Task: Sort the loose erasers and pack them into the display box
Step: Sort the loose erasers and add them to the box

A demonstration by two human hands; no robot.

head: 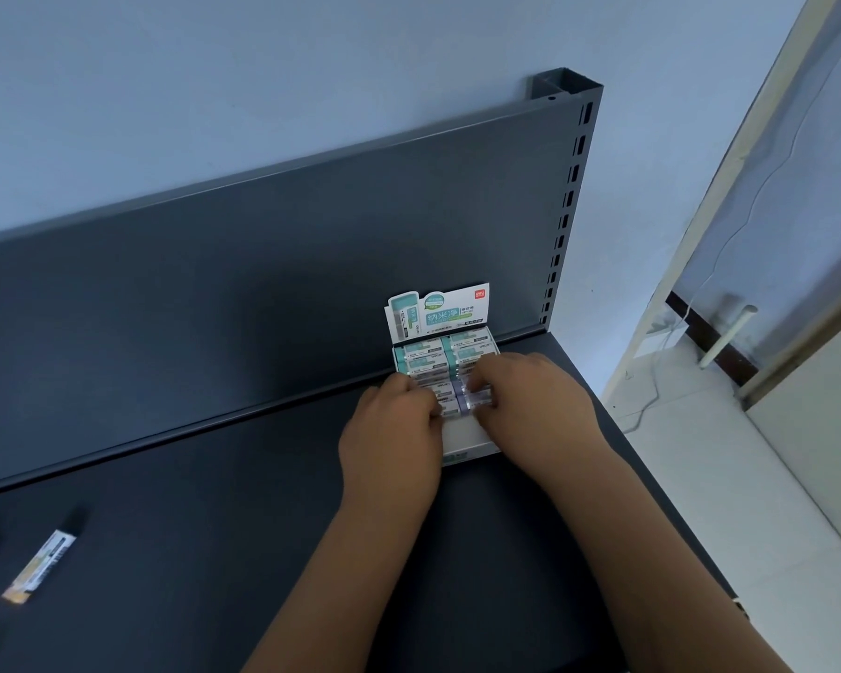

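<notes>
You are working over a dark grey shelf [214, 551] with an upright back panel [263, 264] behind it, and the display box [467, 442] is sitting near the shelf's right end, its rear pushed up to that panel. Taking the box as your landmark: its printed header card [438, 310] is standing up at the far side, and its white front wall is facing you.

Both of your hands are resting on the near half of the box. Your left hand [394, 429] is covering the box's left edge and your right hand [530, 405] its right edge, fingers curled in toward each other and pressing on the purple-banded erasers [462, 400] between them; whether either hand is actually pinching one cannot be told. The teal-banded erasers [423, 357] are filling the far rows of the box, their long axes running left to right across it, packed side by side.

Far to the left of the box, a loose eraser [40, 565] is lying flat on the shelf, its long axis slanting toward the panel. Your left hand is the nearer one for it, and it looks like the next pick. More pieces at the left frame edge are too blurred to identify.
</notes>
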